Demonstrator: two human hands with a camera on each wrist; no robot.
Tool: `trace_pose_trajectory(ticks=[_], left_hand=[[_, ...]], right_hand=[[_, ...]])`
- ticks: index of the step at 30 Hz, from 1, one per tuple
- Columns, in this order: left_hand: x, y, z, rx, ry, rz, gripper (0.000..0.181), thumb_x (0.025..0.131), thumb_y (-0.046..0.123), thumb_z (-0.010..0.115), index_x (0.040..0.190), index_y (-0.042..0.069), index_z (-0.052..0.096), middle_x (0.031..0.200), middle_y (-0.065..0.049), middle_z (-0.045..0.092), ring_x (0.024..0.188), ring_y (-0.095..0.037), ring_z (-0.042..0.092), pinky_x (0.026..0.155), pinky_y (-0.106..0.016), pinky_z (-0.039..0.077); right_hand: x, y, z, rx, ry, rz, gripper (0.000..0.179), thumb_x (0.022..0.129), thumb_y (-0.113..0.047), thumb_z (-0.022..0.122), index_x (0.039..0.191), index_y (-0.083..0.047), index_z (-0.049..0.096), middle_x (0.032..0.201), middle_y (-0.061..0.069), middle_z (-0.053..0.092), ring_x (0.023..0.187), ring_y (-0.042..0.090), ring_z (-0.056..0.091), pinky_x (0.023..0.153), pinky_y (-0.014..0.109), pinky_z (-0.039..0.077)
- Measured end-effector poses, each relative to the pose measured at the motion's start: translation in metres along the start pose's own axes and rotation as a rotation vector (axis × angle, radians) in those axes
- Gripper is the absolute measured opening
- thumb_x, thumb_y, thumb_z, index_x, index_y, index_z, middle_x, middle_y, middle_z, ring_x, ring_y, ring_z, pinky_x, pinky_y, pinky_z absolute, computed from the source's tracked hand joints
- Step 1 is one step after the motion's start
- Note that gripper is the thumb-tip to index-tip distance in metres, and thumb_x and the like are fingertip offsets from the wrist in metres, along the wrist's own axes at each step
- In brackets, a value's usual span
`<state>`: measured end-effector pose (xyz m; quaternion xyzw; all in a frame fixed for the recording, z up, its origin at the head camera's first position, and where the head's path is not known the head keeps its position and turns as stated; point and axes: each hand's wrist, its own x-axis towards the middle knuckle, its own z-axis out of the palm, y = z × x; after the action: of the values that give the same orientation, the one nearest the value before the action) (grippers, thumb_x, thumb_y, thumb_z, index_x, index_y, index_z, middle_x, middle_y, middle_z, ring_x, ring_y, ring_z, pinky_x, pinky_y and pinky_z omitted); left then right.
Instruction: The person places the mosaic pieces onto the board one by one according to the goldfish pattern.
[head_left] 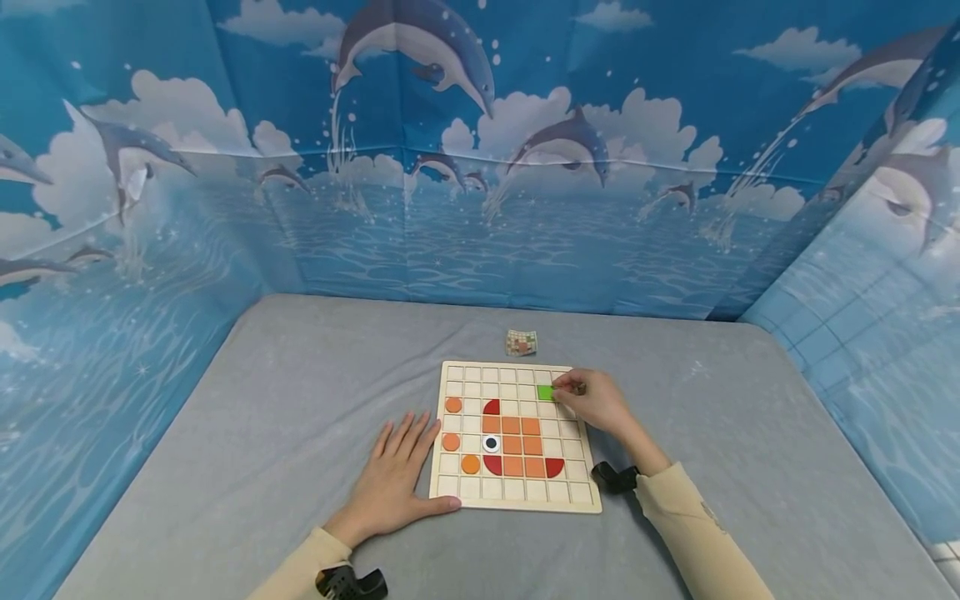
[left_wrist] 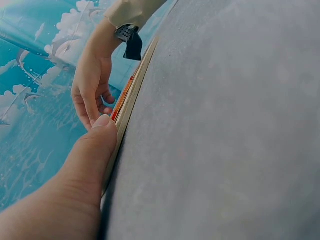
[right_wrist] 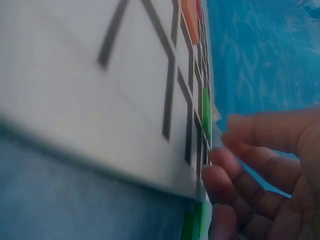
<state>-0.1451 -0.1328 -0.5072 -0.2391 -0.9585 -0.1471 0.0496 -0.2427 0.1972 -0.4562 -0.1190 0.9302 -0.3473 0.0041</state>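
Observation:
A wooden grid board point(head_left: 517, 495) lies on the grey cloth, with coloured tiles forming a fish-like picture. My left hand point(head_left: 395, 475) lies spread beside its left edge; in the left wrist view the thumb point(left_wrist: 92, 150) touches the board's rim point(left_wrist: 131, 100). Over the far right corner is my right hand point(head_left: 596, 400), its fingers loosely bent. Those fingertips are beside a green square tile point(head_left: 545, 392), which lies flat in a cell. In the right wrist view a small gap shows between the green tile point(right_wrist: 206, 112) and the fingers point(right_wrist: 235, 130).
A small picture card point(head_left: 521, 342) lies behind the board. More green pieces point(right_wrist: 192, 225) show past the board's edge under the right hand, partly hidden. Orange circles point(head_left: 451, 442) sit along the left columns. A dolphin-print curtain point(head_left: 465, 242) surrounds the table.

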Motion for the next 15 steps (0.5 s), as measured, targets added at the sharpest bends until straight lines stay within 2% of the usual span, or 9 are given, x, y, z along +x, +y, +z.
trace_pose_trajectory(ticks=[6,9,15], left_hand=[[0.000,0.001,0.000,0.000,-0.001,-0.005,0.111,0.074,0.085,0.042,0.153,0.010,0.020,0.156,-0.012,0.017,0.142,-0.029,0.008,0.113,-0.049,0.002],[0.000,0.001,0.000,0.005,-0.003,-0.007,0.111,0.074,0.085,0.042,0.153,0.011,0.020,0.156,-0.011,0.017,0.143,-0.028,0.008,0.113,-0.048,0.002],[0.000,0.002,0.000,0.008,-0.013,-0.014,0.111,0.073,0.086,0.040,0.153,0.012,0.018,0.156,-0.011,0.016,0.143,-0.027,0.007,0.113,-0.047,0.001]], right_hand=[[-0.010,0.007,-0.009,0.008,0.049,0.039,0.017,0.089,-0.016,0.068,0.098,-0.002,0.070,0.082,0.004,0.063,0.068,0.018,0.058,0.053,0.031,0.047],[-0.015,0.010,-0.014,-0.019,0.070,0.071,0.017,0.087,-0.015,0.069,0.097,-0.001,0.070,0.081,0.005,0.063,0.063,0.018,0.054,0.050,0.031,0.044],[-0.022,0.018,-0.018,-0.083,0.086,0.124,0.020,0.083,-0.015,0.072,0.097,0.000,0.071,0.085,0.008,0.062,0.063,0.018,0.048,0.050,0.030,0.040]])
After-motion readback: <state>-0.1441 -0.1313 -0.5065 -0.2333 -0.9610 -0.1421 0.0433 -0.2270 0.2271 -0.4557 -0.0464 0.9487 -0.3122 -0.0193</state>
